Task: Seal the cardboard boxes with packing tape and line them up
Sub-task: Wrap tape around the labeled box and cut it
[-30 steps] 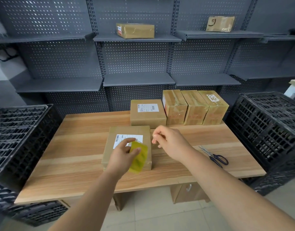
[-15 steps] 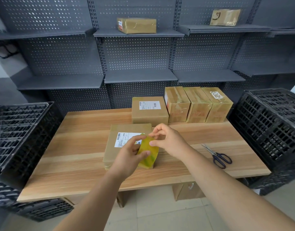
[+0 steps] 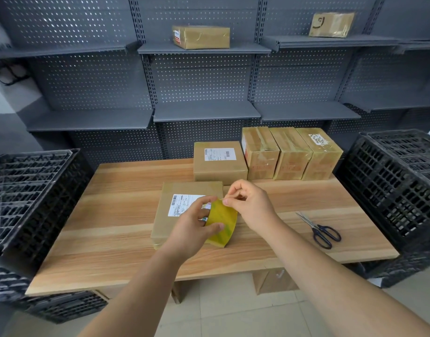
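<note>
Cardboard box (image 3: 182, 190), flat and label-up, lies near the front of the wooden worktop (image 3: 112, 227), with a black plastic crate (image 3: 31, 190) standing at the worktop's left end. Over the box's right half the person's left hand (image 3: 192, 229) grips a yellow roll of packing tape (image 3: 223, 220) held on edge, with the thumb pressed on its outer face and the fingers (image 3: 204, 203) curled over the top rim. The right hand (image 3: 253, 205) meets the roll at its upper edge, thumb and forefinger pinched tight on it and the other fingers curled in. Whether a loose end of tape lies between them is too fine to tell.

Behind the hands a second labelled box (image 3: 220, 166) sits toward the worktop's back edge, just beside the first of three taped boxes (image 3: 290, 156) lined up side by side to its right. Farther right and nearer the front, black-handled scissors (image 3: 322, 231) lie flat with blades together — well apart from the boxes. A second black crate (image 3: 398, 190) stands at the right end. Grey perforated shelving (image 3: 204, 110) runs along the wall behind, with one wrapped box (image 3: 201, 37) on its upper shelf above centre and another wrapped box (image 3: 332, 25) farther right.
</note>
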`<state>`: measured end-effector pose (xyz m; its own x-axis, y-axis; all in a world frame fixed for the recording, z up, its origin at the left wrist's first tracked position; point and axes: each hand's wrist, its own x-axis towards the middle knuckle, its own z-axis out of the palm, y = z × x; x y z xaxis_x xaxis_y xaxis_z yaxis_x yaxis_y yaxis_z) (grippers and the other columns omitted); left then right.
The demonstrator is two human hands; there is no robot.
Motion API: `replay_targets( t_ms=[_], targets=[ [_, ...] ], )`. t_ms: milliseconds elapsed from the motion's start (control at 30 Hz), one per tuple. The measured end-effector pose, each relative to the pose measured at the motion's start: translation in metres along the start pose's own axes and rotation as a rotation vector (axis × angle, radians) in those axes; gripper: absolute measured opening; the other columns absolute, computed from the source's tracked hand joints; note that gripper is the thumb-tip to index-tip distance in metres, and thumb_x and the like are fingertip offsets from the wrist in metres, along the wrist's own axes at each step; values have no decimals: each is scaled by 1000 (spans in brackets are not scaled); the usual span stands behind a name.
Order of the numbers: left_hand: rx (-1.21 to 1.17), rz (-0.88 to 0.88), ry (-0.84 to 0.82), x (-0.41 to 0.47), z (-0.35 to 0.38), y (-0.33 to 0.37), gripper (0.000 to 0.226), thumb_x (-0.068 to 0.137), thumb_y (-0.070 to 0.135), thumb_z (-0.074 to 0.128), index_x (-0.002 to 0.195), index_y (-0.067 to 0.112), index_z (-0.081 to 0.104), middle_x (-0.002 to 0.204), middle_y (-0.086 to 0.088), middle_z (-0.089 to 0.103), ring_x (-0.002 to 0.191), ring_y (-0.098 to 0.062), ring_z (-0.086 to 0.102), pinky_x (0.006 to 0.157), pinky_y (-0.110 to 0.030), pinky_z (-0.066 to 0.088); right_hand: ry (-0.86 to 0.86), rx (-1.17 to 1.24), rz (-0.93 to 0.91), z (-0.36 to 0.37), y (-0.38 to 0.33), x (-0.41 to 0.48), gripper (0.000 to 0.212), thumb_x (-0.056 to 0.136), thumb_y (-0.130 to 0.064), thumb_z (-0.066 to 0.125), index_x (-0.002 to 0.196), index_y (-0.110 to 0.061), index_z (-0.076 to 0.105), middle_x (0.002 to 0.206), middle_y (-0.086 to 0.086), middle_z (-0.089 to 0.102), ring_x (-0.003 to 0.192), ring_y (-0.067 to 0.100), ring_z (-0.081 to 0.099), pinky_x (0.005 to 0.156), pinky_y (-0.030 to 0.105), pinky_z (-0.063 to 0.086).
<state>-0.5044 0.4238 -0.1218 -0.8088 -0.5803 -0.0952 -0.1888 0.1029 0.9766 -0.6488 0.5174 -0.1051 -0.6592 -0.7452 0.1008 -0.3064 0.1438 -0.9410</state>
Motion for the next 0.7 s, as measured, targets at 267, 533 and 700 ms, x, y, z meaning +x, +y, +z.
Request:
replay_targets(
  t_ms=[267, 533, 700],
  targets=[
    [50, -26, 30, 3, 14, 4, 53, 80, 14, 79, 112, 48, 53, 101, 7, 70, 85, -9, 65, 61, -12, 47, 18, 20, 50, -9, 2, -6, 23, 80, -3, 75, 74, -17, 57, 82, 15, 69, 69, 11, 56, 70, 26, 47],
    [38, -29, 35, 10, -7, 5, 45, 82, 12, 77, 114, 38, 58, 98, 7, 74, 87, -15, 69, 73, -23, 54, -42, 85, 57, -12, -3, -3, 17, 87, -10, 71, 84, -19, 57, 93, 14, 70, 87, 26, 64, 81, 29, 47],
    [-59, -16, -33, 10, -8, 4, 47, 80, 0, 75, 115, 27, 58, 100, 0, 74, 83, -17, 68, 73, -29, 54, 2, 174, 139, -15, -3, 9, 16, 89, -9, 69, 87, -17, 56, 89, 1, 60, 81, 10, 57, 72, 18, 45]
  ],
)
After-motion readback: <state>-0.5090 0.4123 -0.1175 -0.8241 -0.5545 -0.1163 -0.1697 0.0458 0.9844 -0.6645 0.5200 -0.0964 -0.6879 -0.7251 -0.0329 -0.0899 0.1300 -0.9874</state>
